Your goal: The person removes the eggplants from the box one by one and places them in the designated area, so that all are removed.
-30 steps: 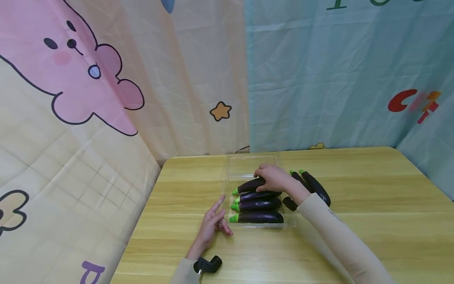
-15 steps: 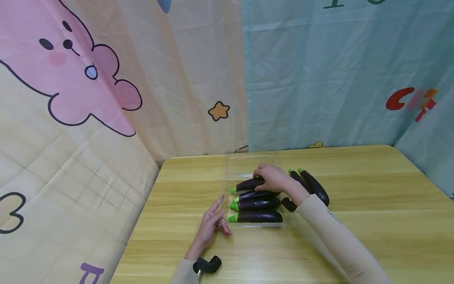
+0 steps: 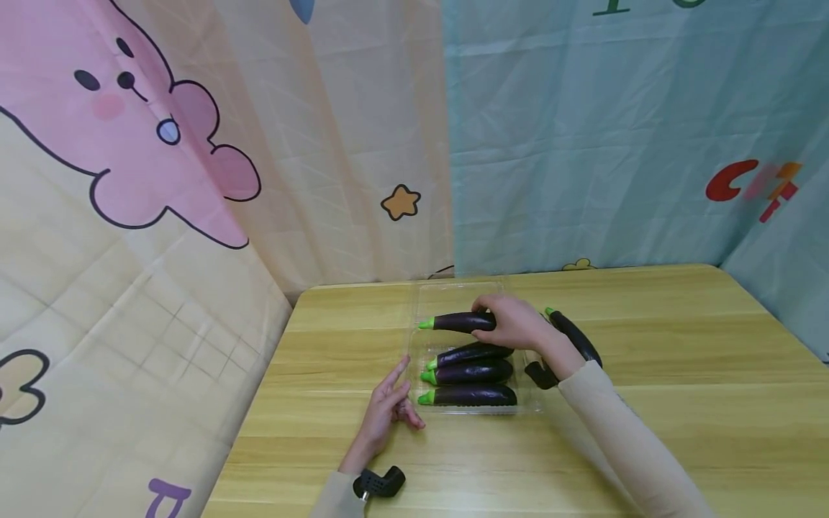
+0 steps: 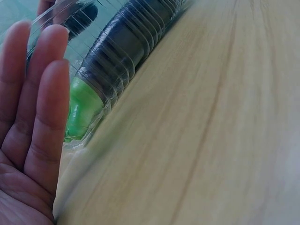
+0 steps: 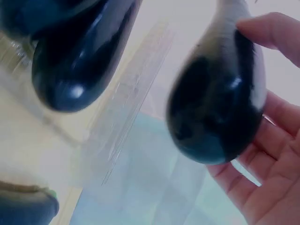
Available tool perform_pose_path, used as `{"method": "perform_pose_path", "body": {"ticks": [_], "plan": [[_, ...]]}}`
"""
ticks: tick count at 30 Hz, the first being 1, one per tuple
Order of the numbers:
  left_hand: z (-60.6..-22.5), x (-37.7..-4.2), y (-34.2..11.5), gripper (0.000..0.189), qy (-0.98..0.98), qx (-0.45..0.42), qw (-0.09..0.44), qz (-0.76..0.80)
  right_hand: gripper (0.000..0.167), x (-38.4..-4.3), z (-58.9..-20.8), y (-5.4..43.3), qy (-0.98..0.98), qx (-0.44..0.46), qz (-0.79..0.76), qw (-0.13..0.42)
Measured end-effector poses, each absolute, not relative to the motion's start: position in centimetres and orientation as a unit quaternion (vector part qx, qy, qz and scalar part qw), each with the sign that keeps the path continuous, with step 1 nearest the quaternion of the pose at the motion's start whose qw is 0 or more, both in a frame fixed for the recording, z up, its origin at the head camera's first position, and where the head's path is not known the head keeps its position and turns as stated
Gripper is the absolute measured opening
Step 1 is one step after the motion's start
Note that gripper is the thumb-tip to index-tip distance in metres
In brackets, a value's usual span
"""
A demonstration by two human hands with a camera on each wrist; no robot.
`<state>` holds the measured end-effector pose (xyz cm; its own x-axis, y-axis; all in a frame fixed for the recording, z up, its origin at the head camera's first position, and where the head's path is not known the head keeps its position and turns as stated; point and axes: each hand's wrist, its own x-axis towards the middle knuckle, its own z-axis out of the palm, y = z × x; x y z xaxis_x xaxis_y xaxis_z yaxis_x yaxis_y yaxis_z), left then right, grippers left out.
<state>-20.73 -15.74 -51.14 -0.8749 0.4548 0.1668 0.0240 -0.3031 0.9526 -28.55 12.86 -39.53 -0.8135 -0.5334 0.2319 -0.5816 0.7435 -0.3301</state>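
My right hand [image 3: 514, 325] grips a dark purple eggplant [image 3: 458, 322] by its thick end, its green stem pointing left, over the back part of a clear plastic clamshell [image 3: 466, 411]. In the right wrist view, thumb and fingers wrap this eggplant [image 5: 211, 112], raised above the tray. Three more eggplants [image 3: 476, 396] lie side by side in the tray, stems leftward. Beside the tray's left front corner rests my left hand [image 3: 386, 411], fingers extended. Through the ribbed plastic wall, the left wrist view shows the nearest eggplant [image 4: 124, 51] with its green cap.
The clamshell's lid [image 3: 460, 290] lies folded back toward the curtain [image 3: 583, 144]. Right of the tray, another eggplant [image 3: 575, 337] lies on the wooden table [image 3: 680, 403], partly behind my right forearm. A black wrist camera [image 3: 382, 482] sits on my left wrist.
My right hand has lifted the rearmost eggplant off the others and moved it back and slightly right, opening a gap behind the remaining three. My left hand stays in place.
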Motion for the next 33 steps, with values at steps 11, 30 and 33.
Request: {"method": "perform_pose_path", "body": {"ticks": [11, 30, 33], "plan": [[-51.0, -20.6, -15.9, 0.059, 0.574, 0.205, 0.135, 0.781, 0.038, -28.3, -39.6, 15.5, -0.911, 0.241, 0.293, 0.161], [-51.0, -20.7, -15.8, 0.06, 0.577, 0.2, 0.136, 0.78, 0.043, -27.5, -42.4, 21.8, -0.876, 0.082, 0.359, 0.312], [-50.9, -20.7, -15.7, 0.06, 0.576, 0.2, 0.136, 0.781, 0.043, -27.2, -42.6, 23.0, -0.879, 0.055, 0.363, 0.304]]}}
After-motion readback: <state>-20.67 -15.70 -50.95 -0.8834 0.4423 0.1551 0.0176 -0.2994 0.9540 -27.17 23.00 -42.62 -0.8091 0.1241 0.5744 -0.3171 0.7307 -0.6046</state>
